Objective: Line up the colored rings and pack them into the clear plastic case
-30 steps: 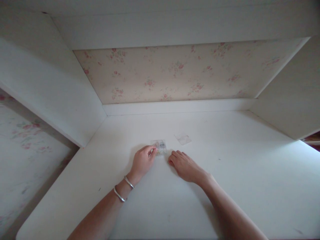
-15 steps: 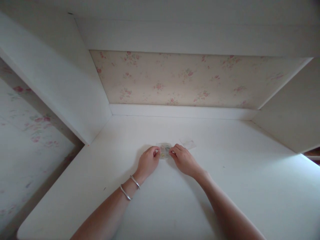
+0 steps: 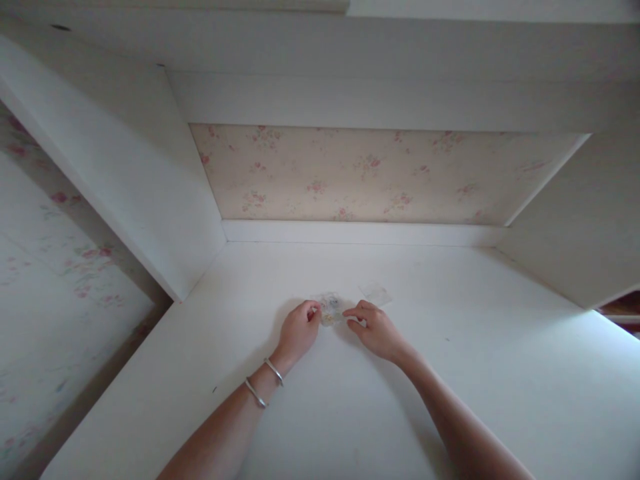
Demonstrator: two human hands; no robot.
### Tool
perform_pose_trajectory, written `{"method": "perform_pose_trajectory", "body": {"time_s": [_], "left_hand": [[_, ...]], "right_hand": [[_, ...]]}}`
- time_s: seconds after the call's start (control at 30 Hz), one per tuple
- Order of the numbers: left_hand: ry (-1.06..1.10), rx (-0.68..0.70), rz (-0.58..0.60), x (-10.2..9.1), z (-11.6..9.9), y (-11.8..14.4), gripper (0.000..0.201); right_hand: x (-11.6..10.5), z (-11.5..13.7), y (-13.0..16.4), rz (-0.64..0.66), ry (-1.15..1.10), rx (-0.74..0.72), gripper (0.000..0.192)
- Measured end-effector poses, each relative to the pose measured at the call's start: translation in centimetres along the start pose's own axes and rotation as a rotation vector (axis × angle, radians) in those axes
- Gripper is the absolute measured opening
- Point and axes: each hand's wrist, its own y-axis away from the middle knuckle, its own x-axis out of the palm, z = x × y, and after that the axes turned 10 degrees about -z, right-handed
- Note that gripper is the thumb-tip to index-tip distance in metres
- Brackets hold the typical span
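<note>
A small clear plastic bag (image 3: 330,308) with tiny pale, yellowish and dark bits in it lies over the white desktop, between my hands. My left hand (image 3: 300,327) pinches its left edge between thumb and fingers. On the other side, my right hand (image 3: 374,328) has thumb and forefinger apart, the forefinger's tip at or just beside the bag's right edge. Behind my right hand lies a second flat clear plastic piece (image 3: 376,293). What the bits in the bag are is too small to tell.
The white desk (image 3: 310,420) is enclosed by a left side panel (image 3: 125,173), a right side panel (image 3: 565,220) and a shelf above (image 3: 380,50). Flowered wallpaper (image 3: 340,175) covers the back. A thin dark speck (image 3: 215,389) lies left of my left forearm.
My right hand's thumb and forefinger have parted and come away slightly from the bag's right edge. My left hand still pinches the bag. The camera view has tilted up a little.
</note>
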Motion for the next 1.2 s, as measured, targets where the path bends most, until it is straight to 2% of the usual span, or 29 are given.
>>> {"method": "perform_pose_trajectory", "body": {"time_s": [0.37, 0.5, 0.6, 0.73, 0.8, 0.9, 1.03, 1.2], "left_hand": [[-0.105, 0.022, -0.005, -0.3, -0.7, 0.1, 0.025], [-0.140, 0.037, -0.016, -0.4, -0.7, 0.2, 0.030], [-0.125, 0.060, -0.035, -0.3, -0.5, 0.1, 0.031], [-0.081, 0.083, -0.062, -0.2, -0.2, 0.0, 0.031], [-0.063, 0.086, -0.061, -0.2, -0.1, -0.1, 0.030], [-0.059, 0.090, -0.052, -0.2, 0.0, -0.1, 0.030], [-0.068, 0.073, -0.028, -0.2, 0.0, -0.1, 0.031], [-0.051, 0.074, -0.004, -0.4, -0.3, 0.1, 0.030]], "right_hand": [[0.0, -0.5, -0.8, 0.035, 0.007, 0.035, 0.025], [0.7, -0.6, -1.2, 0.069, 0.023, 0.007, 0.034], [0.7, -0.7, -1.5, -0.017, 0.019, -0.014, 0.036], [-0.5, -1.7, -1.6, -0.123, 0.057, 0.006, 0.030], [-1.3, -2.7, -1.6, -0.215, 0.146, 0.067, 0.031], [-2.1, -4.1, -1.1, -0.334, 0.397, 0.215, 0.041], [-1.7, -5.2, -0.4, -0.280, 0.567, 0.304, 0.060], [-1.2, -6.0, -0.5, -0.221, 0.519, 0.225, 0.046]]}}
